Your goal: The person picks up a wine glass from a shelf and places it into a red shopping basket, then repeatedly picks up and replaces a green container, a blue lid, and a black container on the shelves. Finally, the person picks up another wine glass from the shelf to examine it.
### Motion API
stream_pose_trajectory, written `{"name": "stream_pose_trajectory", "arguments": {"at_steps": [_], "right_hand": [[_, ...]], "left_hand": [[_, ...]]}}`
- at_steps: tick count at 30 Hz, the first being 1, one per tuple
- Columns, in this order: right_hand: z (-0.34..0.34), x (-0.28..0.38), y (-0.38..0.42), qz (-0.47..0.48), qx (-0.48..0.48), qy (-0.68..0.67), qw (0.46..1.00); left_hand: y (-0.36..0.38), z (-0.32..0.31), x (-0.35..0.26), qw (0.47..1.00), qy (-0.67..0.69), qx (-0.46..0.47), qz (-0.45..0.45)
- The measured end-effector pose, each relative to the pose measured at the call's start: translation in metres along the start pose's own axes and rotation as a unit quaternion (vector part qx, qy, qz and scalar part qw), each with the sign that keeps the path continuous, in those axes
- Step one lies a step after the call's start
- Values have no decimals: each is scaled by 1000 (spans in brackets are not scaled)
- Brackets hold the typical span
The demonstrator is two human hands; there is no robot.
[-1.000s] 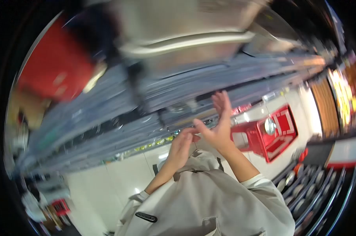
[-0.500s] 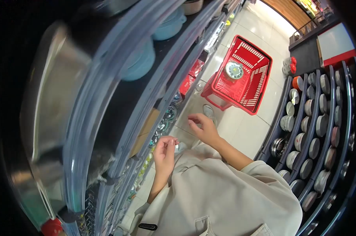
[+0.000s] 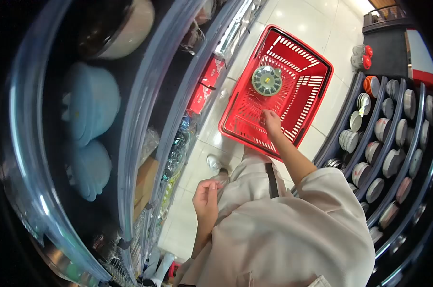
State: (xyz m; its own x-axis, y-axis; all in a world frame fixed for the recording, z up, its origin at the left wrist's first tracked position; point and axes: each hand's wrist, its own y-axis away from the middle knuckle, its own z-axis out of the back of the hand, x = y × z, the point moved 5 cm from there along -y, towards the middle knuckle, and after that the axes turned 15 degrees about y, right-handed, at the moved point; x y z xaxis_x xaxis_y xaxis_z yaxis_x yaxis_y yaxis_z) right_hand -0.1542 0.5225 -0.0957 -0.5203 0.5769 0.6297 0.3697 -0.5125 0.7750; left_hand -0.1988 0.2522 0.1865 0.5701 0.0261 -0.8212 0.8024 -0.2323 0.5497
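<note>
A red shopping basket (image 3: pixel 246 106) stands on the floor ahead of me. Inside lies one round, pale green item (image 3: pixel 267 81) with a ring of dark segments on its top and a small tab at one side. My right hand (image 3: pixel 272 123) hangs over the near part of the basket, its fingers curled in with nothing visible in them. Close to my body, left of my leg, my left hand (image 3: pixel 206 201) is closed with the thumb against the fingers, and no object shows in it. A shoe (image 3: pixel 213 162) is on the tiles between left hand and basket.
Shelves on the left hold light blue lidded pots (image 3: pixel 93 103), a red box (image 3: pixel 206 85) and a brown carton (image 3: pixel 146 185). Stacked plates and bowls (image 3: pixel 349 140) fill the rack on the right. Red-lidded jars (image 3: pixel 361 61) stand near its far end.
My view has moved forward, so the basket is closer. My right hand now hangs over it, where before it was in front of my body. My left hand stays low and closed.
</note>
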Motion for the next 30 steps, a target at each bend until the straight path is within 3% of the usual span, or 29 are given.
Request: {"name": "stream_pose_trajectory", "arguments": {"at_steps": [5, 9, 11, 16, 19, 23, 30], "right_hand": [[28, -29, -79, -82, -26, 18, 996], [24, -55, -137, -50, -19, -31, 998], [25, -58, -152, -40, -77, -18, 996], [11, -47, -156, -42, -78, -116, 989], [17, -51, -155, -65, -57, -72, 994], [23, -54, -166, -8, -39, 25, 999], [16, -14, -123, -141, 55, -81, 985]], "left_hand": [[1, -15, 14, 997, -56, -23, 44], [6, -12, 16, 990, -70, -97, 75], [4, -13, 20, 986, -55, -125, 92], [-1, -20, 27, 992, -42, -109, 56], [-4, -27, 29, 992, -57, -96, 62], [-20, -41, 23, 992, -80, -82, 51], [-32, -58, 24, 989, -141, -13, 41]]}}
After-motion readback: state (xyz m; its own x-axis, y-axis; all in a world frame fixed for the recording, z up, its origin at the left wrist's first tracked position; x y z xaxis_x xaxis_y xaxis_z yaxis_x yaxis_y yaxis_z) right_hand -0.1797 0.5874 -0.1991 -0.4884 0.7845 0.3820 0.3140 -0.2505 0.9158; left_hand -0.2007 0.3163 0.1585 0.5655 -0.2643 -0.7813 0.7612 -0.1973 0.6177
